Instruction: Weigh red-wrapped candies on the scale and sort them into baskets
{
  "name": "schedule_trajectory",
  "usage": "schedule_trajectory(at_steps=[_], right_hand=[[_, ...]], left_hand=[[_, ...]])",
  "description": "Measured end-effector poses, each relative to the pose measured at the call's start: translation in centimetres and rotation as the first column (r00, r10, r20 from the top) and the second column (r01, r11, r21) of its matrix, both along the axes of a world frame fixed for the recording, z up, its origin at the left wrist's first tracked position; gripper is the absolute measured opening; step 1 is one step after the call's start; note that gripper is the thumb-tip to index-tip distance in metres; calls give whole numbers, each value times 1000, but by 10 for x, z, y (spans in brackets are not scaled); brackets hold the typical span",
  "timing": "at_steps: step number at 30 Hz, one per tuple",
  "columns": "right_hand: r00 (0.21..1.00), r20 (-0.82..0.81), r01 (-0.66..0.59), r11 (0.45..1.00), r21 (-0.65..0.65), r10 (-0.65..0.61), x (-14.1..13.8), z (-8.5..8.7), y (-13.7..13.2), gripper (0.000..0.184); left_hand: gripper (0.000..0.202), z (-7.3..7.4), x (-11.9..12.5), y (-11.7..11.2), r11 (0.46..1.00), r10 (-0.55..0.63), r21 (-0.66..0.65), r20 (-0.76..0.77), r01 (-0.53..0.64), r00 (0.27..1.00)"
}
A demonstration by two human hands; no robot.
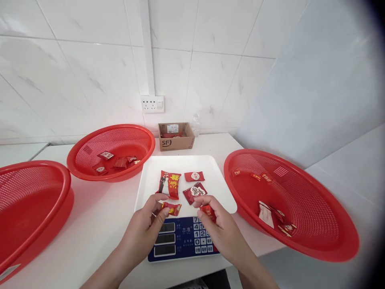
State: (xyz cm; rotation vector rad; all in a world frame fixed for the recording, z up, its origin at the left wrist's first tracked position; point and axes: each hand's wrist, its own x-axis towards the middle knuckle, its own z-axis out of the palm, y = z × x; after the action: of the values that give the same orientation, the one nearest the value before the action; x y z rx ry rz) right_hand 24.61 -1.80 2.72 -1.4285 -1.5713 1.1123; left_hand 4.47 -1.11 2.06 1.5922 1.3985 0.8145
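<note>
My left hand [147,220] pinches a small red and yellow wrapped candy [173,208] over the front edge of the scale's white pan [221,196]. Opposite it, my right hand [218,224] is closed on another red candy [208,212], partly covered by the fingers. On the pan behind my hands lie a larger red packet [169,184] with a printed figure and yellow lettering, a small red packet [194,176] with a white oval, and a dark red square packet [195,192]. The scale's blue keypad panel [183,249] shows between my wrists.
A red basket [111,176] with several packets stands behind left, another red basket [67,200] at the far left. On the right, a red basket [300,249] holds several packets. A small cardboard box [177,143] sits by the wall, beneath a socket [152,104].
</note>
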Motion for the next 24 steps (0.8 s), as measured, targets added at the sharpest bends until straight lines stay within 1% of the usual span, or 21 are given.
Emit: schedule_trajectory(at_steps=[2,5,9,11,14,16,17,19,21,23,24], right_hand=[[999,31,28,1000,5,-28,3,2,2,20],[997,27,70,997,11,-70,3,2,5,25],[999,-35,38,997,64,-36,0,0,8,28],[999,-38,26,997,70,-24,-1,-3,9,30],[997,-75,18,998,55,-14,-1,-8,10,34],[992,-128,7,999,32,-3,-1,-11,10,37],[987,-163,-2,1000,15,4,-2,-12,10,39],[966,-256,-34,999,-18,28,-5,-12,9,45],[927,-368,-100,994,-51,74,-9,-11,6,51],[894,-432,-162,985,-66,118,-13,-9,3,56],[891,-433,-179,982,-59,136,-14,-9,1,57]], left_hand=[[24,1,-4,4,999,10,44,-173,-2,985],[23,2,-7,9,997,39,82,-340,-12,940],[24,2,-9,14,986,122,158,-493,-49,861],[25,1,-12,15,977,161,208,-526,-57,835],[26,-1,-18,16,960,205,270,-501,-74,841],[26,-2,-20,15,956,207,282,-440,-84,874],[25,-1,-19,14,958,188,276,-400,-78,897],[24,1,-15,11,969,118,245,-306,-42,945],[24,3,-8,5,980,18,200,-214,25,977],[24,6,0,-2,983,-91,145,-137,111,986],[25,7,5,-6,982,-143,114,-101,154,985]])
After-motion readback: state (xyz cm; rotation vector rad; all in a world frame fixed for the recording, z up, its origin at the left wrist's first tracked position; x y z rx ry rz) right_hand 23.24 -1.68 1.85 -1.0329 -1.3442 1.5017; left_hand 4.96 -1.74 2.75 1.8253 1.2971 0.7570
